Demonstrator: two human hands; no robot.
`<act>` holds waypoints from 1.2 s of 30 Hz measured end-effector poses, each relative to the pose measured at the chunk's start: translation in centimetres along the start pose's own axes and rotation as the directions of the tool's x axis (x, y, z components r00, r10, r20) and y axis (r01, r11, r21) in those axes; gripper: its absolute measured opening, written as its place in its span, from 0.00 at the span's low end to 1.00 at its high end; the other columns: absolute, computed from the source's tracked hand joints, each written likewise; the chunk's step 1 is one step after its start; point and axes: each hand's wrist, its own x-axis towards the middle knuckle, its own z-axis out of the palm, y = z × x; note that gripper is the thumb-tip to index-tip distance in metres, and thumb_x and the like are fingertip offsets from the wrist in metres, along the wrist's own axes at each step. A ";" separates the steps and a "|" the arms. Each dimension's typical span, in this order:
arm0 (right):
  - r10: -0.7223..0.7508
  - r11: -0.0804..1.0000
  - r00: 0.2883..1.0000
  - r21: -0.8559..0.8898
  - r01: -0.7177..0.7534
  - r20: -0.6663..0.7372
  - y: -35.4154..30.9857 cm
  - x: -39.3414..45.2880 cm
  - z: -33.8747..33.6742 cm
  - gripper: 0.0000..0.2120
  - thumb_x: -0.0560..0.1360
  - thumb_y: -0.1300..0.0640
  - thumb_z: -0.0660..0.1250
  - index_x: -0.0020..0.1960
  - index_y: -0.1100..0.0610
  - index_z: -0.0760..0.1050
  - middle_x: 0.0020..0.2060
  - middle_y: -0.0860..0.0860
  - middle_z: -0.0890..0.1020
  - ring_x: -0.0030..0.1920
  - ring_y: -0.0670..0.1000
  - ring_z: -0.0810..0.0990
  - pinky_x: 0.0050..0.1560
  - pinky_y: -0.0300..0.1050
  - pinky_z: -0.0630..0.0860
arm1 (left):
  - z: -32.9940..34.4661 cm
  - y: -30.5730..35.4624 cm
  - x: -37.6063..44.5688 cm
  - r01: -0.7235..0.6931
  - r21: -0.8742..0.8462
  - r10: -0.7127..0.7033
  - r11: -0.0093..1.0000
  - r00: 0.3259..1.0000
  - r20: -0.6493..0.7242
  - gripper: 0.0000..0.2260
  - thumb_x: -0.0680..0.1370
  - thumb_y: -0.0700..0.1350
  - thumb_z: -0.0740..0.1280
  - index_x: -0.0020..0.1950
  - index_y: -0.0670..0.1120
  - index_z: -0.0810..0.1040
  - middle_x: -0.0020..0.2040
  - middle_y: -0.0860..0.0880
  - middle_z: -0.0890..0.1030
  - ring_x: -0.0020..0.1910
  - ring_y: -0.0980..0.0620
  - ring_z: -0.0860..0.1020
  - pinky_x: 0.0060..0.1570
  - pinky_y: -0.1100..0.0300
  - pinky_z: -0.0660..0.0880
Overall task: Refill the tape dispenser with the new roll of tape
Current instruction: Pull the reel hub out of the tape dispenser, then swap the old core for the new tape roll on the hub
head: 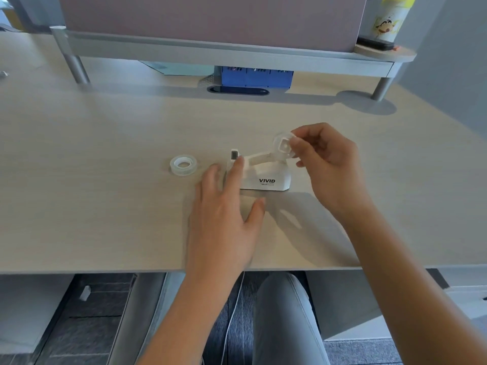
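White dispenser [266, 177], one tape roll [183, 164], two hands.

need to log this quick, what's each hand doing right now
Left hand: open, fingers touching the tape dispenser.
Right hand: closed on the clear spool.

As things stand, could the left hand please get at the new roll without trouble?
Probably yes. The left hand rests open against the dispenser, and the roll lies flat on the desk just to its left, with nothing between them.
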 end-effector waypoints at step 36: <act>0.261 0.809 0.865 0.392 -0.438 0.428 -3.3 -6.3 5.2 0.17 0.60 0.51 0.80 0.47 0.56 0.89 0.41 0.57 0.88 0.38 0.49 0.84 0.47 0.41 0.83 | -5.6 -2.7 -1.1 0.373 -0.864 -0.401 0.338 0.888 0.226 0.07 0.74 0.39 0.76 0.50 0.38 0.87 0.47 0.36 0.88 0.42 0.47 0.83 0.48 0.54 0.83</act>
